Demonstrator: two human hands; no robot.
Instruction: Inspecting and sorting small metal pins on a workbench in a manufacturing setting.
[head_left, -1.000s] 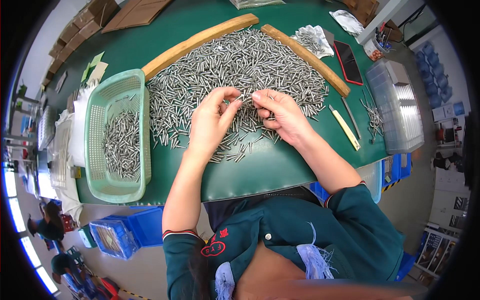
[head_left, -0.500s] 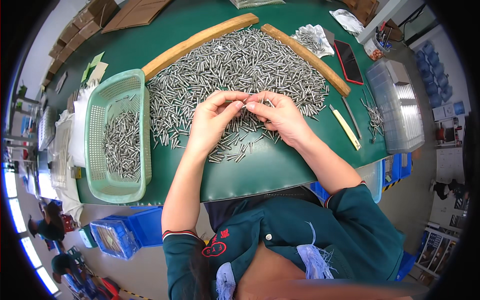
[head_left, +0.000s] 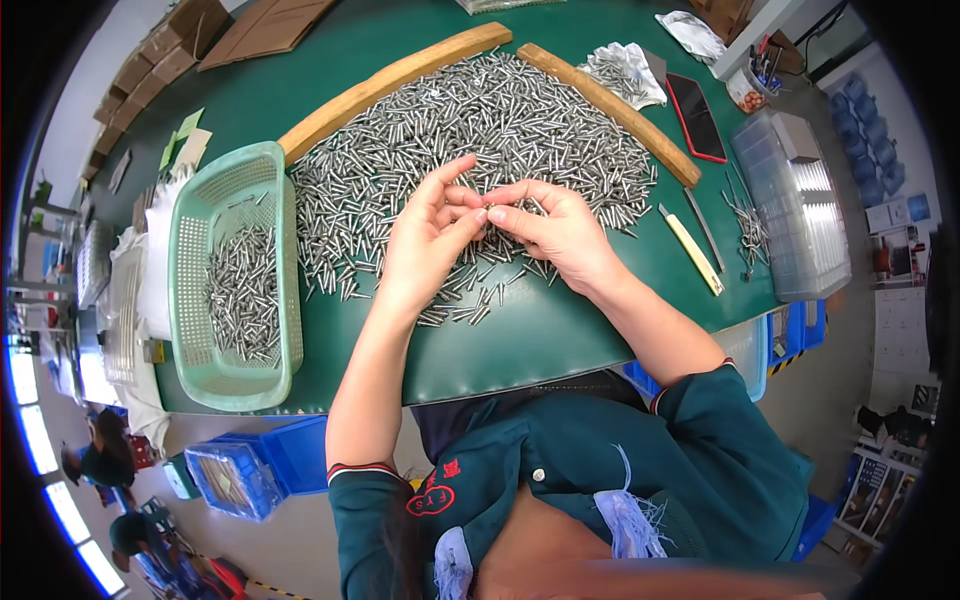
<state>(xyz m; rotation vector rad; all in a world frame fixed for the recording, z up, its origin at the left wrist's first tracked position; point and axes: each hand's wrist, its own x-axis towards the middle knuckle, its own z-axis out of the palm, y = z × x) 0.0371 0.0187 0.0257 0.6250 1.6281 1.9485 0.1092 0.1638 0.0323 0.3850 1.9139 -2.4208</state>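
Head cam, only view: 2 bare hands, w/ 1 big heap of silver metal pins (head_left: 400, 150) under & beyond them, way too many to count. L hand (head_left: 415, 245) is half curled, index stuck up and free, thumb tip meeting the R hand's fingertips. R hand (head_left: 565, 240) has thumb + index brought tgthr at that same spot. Prob too small to see tbh: can't tell if either one's gripping a pin there, or which way it'd point.

Heap pins lie every which way, long axes mostly flat-ish. Few loose ones nearer the body than the hands, slanted diff directions.

Left of L hand: 1 green basket (head_left: 288, 310) w/ more pins, also uncountable. Beyond the hands: 2 wooden bars (head_left: 390, 85), one each side of the heap. Right of R hand: 1 cutter knife (head_left: 692, 250), 1 thin metal strip (head_left: 704, 230) just beside it, 1 phone (head_left: 697, 117) farther off, 1 clear box (head_left: 805, 230) farthest right.

Vs 0.5 s ago: L index was bent in next to R index, now it's up & away. Basket + bars haven't moved on the table (head_left: 500, 360) afaict.
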